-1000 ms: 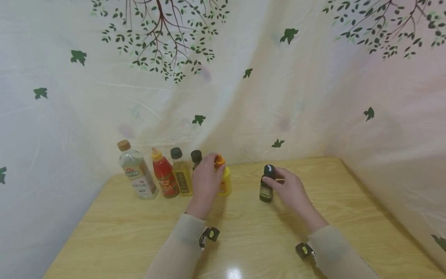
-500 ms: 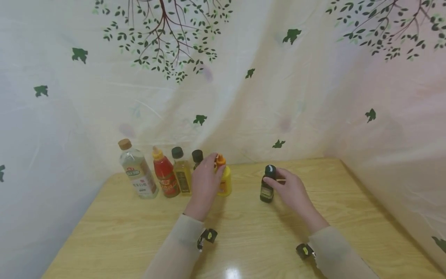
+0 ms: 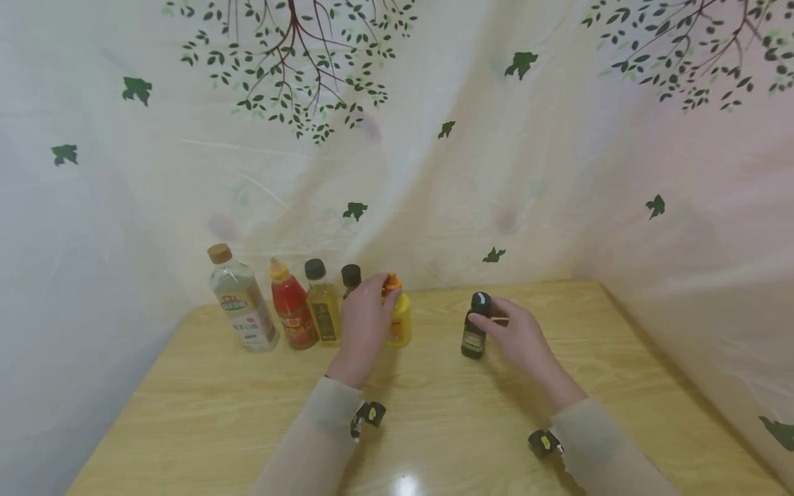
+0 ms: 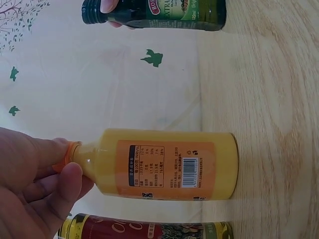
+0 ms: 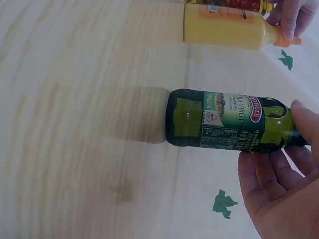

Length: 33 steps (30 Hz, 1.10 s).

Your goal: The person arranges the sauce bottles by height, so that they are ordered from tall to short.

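Observation:
My left hand [image 3: 364, 313] pinches the orange cap of a yellow squeeze bottle [image 4: 164, 164] between thumb and fingers. The bottle stands upright on the table near the back, its orange label with a barcode facing the left wrist camera. To its right, my right hand [image 3: 515, 334] holds a small dark green olive oil bottle [image 5: 229, 120] around the neck, just under its black cap. That bottle is near upright, its base close over the wood. Just left of the yellow bottle, a bottle with a dark red label [image 4: 149, 228] is mostly hidden behind my left hand in the head view.
Further left along the back stand a yellow oil bottle [image 3: 325, 313], a red sauce bottle [image 3: 291, 310] and a tall clear bottle [image 3: 245, 306] with a brown cap. A pale curtain [image 3: 459, 193] with leaf prints hangs behind the wooden table [image 3: 459, 427].

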Each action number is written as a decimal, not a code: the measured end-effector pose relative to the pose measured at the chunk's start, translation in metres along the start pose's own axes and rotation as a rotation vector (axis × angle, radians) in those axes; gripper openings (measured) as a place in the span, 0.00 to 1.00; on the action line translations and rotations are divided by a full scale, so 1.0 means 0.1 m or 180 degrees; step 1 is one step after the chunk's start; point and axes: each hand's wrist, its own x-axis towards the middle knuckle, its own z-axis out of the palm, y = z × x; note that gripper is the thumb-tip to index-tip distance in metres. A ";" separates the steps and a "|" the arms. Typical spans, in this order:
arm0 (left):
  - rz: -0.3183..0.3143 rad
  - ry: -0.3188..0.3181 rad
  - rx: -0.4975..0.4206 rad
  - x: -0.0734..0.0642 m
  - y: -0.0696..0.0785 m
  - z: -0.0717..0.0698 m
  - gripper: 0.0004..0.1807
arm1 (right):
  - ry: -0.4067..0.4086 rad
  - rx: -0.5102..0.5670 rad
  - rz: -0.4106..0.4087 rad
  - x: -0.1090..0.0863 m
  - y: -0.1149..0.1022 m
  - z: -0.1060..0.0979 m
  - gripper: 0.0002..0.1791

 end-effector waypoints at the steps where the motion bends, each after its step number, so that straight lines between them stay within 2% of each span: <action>1: 0.0002 -0.0009 0.0024 0.00 0.00 0.00 0.18 | -0.0020 -0.0002 -0.0028 0.01 0.00 -0.01 0.26; 10: 0.0114 0.0004 0.0128 0.00 -0.01 0.04 0.20 | -0.0115 -0.0009 0.0001 0.00 0.00 -0.06 0.27; 16: 0.0175 0.0083 0.0181 0.01 -0.02 0.03 0.19 | -0.0142 -0.0047 -0.0222 0.06 -0.06 -0.02 0.22; 26: 0.0088 0.0002 0.0215 0.02 -0.02 0.03 0.19 | -0.0248 -0.0033 -0.0400 0.23 -0.25 0.06 0.23; 33: 0.0078 -0.0027 0.0212 0.00 -0.02 0.02 0.19 | -0.0337 0.0000 -0.0465 0.37 -0.31 0.21 0.20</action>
